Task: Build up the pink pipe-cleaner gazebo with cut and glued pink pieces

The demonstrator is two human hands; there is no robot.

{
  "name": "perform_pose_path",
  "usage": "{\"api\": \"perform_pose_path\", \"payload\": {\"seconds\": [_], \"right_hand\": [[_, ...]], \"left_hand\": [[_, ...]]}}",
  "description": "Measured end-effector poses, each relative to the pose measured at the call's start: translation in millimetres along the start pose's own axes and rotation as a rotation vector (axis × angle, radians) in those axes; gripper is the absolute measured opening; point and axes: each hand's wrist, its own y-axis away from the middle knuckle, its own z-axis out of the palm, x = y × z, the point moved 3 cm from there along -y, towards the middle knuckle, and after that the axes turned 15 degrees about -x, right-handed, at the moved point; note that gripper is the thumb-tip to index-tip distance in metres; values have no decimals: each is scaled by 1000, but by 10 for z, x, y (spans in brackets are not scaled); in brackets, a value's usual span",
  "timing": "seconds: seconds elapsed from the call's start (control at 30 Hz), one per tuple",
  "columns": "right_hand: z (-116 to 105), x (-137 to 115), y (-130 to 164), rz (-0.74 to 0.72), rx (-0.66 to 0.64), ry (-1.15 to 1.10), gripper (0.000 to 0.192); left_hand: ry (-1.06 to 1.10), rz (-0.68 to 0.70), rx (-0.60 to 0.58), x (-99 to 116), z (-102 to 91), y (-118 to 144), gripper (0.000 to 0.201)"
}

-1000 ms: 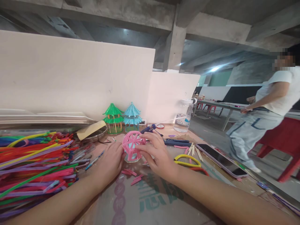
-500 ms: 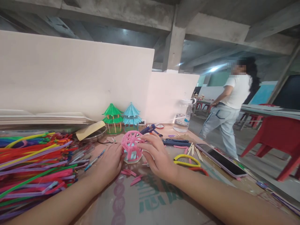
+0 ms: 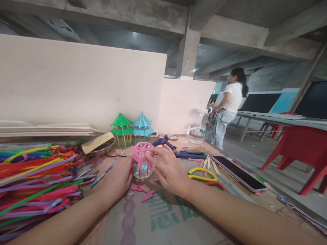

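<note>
A small pink fuzzy-stem pavilion frame stands in front of me, a spoked ring on posts. Beneath it is a pale, many-sided base. My left hand is closed against the frame's left side, its fingertips partly hidden. From the right, my right hand has its index finger on the ring and the thumb lower, near the base. Cut pink stem pieces lie just in front. Behind stand a green two-tiered pavilion and a blue one.
Bundled colourful fuzzy stems fill the left side. A glue gun, yellow-handled scissors, a phone and a water bottle lie or stand to the right. A person is beyond the table, near a red chair.
The pink ring has tipped back and sits more level, showing more of the posts and base. My right index finger has shifted onto the ring. The person has walked left and farther away.
</note>
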Motion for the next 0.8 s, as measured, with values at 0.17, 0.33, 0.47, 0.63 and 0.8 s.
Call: {"api": "perform_pose_path", "payload": {"seconds": [0.17,0.33,0.47,0.63,0.8], "right_hand": [[13,2,-8,7,-35,-21,39],[35,4,-24,30,-63,-28,41],[37,-6,-32,11,-49,-22,40],[42,-9,-31,22,-67,-33,40],[-3,12,-10,3,21,-123,37]], "left_hand": [[-12,-18,-36,63,-53,-9,23],[-26,-42,-41,35,-47,-7,19],[-13,-13,-14,4,-31,-2,21],[-27,1,-4,8,-26,-11,23],[-126,5,18,-2,-3,-13,20]]}}
